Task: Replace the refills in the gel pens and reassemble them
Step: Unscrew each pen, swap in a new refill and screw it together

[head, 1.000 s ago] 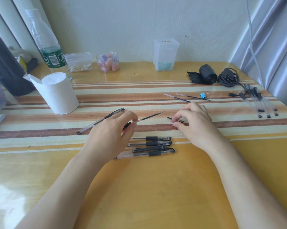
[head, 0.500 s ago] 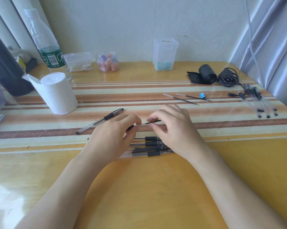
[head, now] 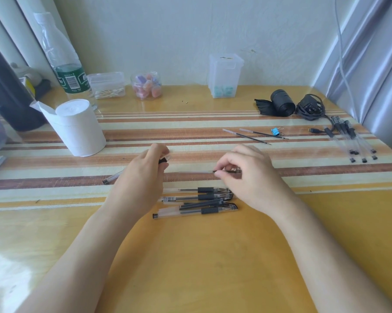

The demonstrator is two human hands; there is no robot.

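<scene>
Counter (head: 190, 256): glossy yellow wood, with a striped mat across its far half. All the work sits mid-counter.

Left hand (head: 140, 181): curled round a clear pen barrel (head: 111, 178). The capped tail pokes out lower left and the dark grip end shows at the fingertips.

Right hand (head: 251, 177): thumb and forefinger pinch a thin refill (head: 226, 171) near its dark tip. The pale tube end points left toward the barrel, with open space between them. The refill is held just above the mat, apart from the barrel.

Gel pens (head: 204, 197): a loose pile of them lies just in front of both hands and looks untouched.

Loose refills (head: 251, 134): two of them lie further back on the right.

Judgement: one pen is mid-swap. I cannot tell whether the pinched refill is the spent one or the fresh one.

Doing it well:
- Keep the barrel level and steady, with its mouth turned to face the refill.
- Line the tube up on the barrel's axis before pushing. It is slender and will likely bow if forced at an angle.
- Hold the refill close to the entering end for control.
- Keep spent refills well apart from the fresh ones so they do not get mixed up.
- Mind the pile of pens below, since a dropped part could get lost among them.
</scene>
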